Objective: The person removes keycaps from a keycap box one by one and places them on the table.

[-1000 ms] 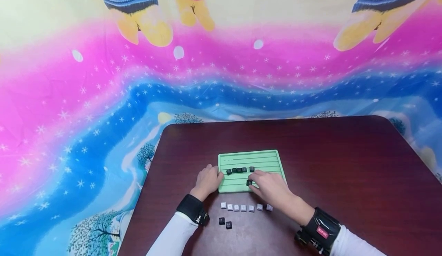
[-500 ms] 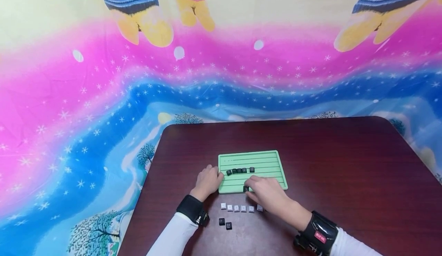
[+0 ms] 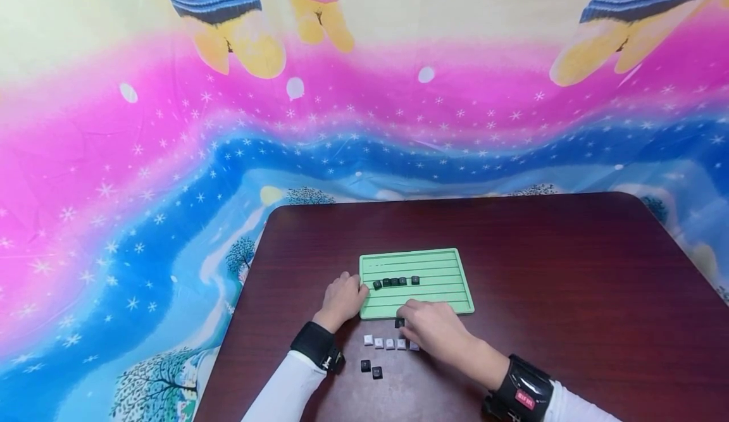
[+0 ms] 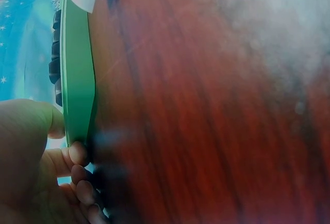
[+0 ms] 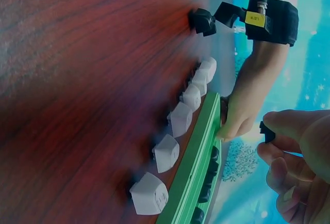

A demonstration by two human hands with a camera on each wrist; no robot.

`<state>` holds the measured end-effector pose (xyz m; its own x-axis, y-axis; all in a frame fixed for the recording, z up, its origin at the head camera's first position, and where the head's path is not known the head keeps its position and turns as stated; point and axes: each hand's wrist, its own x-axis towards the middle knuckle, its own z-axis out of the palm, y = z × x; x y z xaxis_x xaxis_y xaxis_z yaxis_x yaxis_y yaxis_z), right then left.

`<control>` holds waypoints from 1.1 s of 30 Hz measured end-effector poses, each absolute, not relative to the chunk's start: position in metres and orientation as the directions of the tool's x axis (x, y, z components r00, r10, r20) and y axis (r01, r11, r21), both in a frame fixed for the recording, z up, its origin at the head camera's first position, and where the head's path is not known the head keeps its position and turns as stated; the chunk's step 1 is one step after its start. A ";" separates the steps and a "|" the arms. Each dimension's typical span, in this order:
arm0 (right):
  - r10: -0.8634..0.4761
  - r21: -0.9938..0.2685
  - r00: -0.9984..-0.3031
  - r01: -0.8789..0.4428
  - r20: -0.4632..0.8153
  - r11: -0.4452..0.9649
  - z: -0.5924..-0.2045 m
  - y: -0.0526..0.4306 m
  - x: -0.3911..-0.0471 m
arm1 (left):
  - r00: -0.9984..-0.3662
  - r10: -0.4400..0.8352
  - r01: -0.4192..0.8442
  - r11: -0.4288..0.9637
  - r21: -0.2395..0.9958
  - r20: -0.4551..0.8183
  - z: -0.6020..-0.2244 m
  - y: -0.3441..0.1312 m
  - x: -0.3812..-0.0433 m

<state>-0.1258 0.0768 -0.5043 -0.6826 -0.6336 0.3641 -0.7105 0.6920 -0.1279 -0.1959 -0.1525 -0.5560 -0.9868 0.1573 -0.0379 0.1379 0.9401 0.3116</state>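
A black keycap [image 3: 400, 323] is pinched between the thumb and finger of my right hand [image 3: 435, 328], just off the front edge of a green ridged tray [image 3: 435, 267]. The right wrist view shows this keycap [image 5: 266, 132] held clear of the table. My left hand [image 3: 342, 298] grips the tray's left side; in the left wrist view its thumb [image 4: 56, 122] is on one face and a fingertip [image 4: 78, 153] touches the lower corner. Several black keycaps [image 3: 395, 281] sit in a row across the tray's middle, with a gap before the rightmost.
Several white keycaps [image 3: 390, 344] stand in a line on the table in front of the tray, some hidden by my right hand. Nearer are two black keycaps, one [image 3: 366, 366] left of the other [image 3: 377, 372]. A patterned cloth [image 3: 364, 112] hangs behind the dark table [image 3: 541, 251].
My right hand has drawn the black keycap back from over the tray, nearer and a little left, to beyond its front edge. My left hand stays at the tray's left side.
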 end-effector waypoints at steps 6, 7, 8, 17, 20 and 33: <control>-0.643 -0.147 -0.677 -0.721 0.359 0.677 -0.506 0.074 -0.122 | -0.987 0.155 0.138 0.943 0.302 -0.035 -0.557 -0.152 -0.196; -0.643 -0.152 -0.679 -0.721 0.355 0.676 -0.506 0.073 -0.121 | -0.987 0.155 0.139 0.943 0.301 -0.030 -0.557 -0.152 -0.196; -0.643 -0.157 -0.681 -0.720 0.350 0.676 -0.506 0.072 -0.120 | -0.987 0.155 0.140 0.944 0.298 -0.028 -0.557 -0.152 -0.196; -0.668 -0.160 -0.666 -0.737 0.330 0.656 -0.514 0.065 -0.110 | -0.987 0.156 0.141 0.944 0.297 -0.026 -0.558 -0.152 -0.197; -0.679 -0.164 -0.662 -0.743 0.315 0.648 -0.516 0.062 -0.106 | -0.987 0.156 0.142 0.945 0.294 -0.026 -0.558 -0.152 -0.197; -0.709 -0.103 -0.637 -0.761 0.303 0.640 -0.523 0.051 -0.095 | -0.987 0.158 0.145 0.945 0.293 -0.023 -0.557 -0.153 -0.196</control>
